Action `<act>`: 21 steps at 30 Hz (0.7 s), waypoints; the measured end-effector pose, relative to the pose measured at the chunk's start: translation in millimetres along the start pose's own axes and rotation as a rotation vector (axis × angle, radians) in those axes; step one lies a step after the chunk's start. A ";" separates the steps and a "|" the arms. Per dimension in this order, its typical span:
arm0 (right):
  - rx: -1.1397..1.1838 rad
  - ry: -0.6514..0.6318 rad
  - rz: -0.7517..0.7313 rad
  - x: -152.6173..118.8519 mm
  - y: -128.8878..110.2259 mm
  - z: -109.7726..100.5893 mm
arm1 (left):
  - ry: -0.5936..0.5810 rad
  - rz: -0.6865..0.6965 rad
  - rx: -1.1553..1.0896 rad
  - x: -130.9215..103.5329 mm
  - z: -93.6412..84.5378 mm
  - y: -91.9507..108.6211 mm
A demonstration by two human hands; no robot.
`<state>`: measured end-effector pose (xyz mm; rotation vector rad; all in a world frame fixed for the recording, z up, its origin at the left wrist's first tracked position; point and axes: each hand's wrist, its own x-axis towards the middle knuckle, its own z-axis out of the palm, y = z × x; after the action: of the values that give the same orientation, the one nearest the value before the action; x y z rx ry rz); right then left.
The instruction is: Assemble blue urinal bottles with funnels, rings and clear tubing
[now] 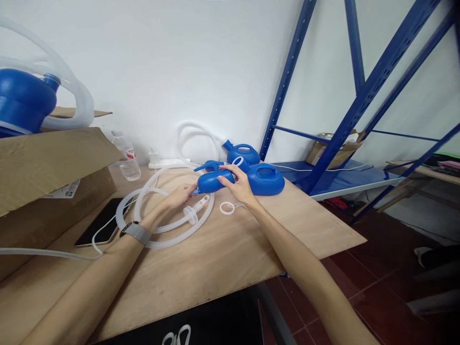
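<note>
My right hand (237,184) is wrapped round a small blue plastic container (211,181), which lies on its side above the table. At the container's narrow left end, my left hand (182,194) is closed with its fingertips on the nozzle. A clear coiled tube (176,239) lies around and below my left hand, with a translucent disc fitting (190,215) on it. A translucent ring (227,208) lies below my right hand. Just right of my right hand stands a blue bottle with a handle (268,181).
Another blue bottle (243,154) with a white hose (196,125) is by the wall. On the left are a cardboard box (53,172), a water bottle (127,160) and a dark tablet (102,223). A blue metal shelf (339,179) stands right of the wooden table (215,258).
</note>
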<state>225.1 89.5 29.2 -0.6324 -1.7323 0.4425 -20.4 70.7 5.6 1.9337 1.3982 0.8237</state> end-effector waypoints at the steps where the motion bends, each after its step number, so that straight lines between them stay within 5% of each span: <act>1: 0.002 0.016 0.009 0.4 -0.5 0.7 | 0.023 0.012 0.025 0.6 1.2 0.6; 9: -0.042 0.113 0.189 2.1 -1.3 1.6 | 0.251 0.149 0.323 -5.0 10.4 6.5; 21: -0.035 0.112 0.495 7.7 7.4 -2.5 | 0.307 0.219 0.618 -16.3 11.0 8.2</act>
<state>227.6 100.0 31.2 -1.0969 -1.4718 0.7048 -11.2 51.7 2.9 2.5433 1.8002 0.8868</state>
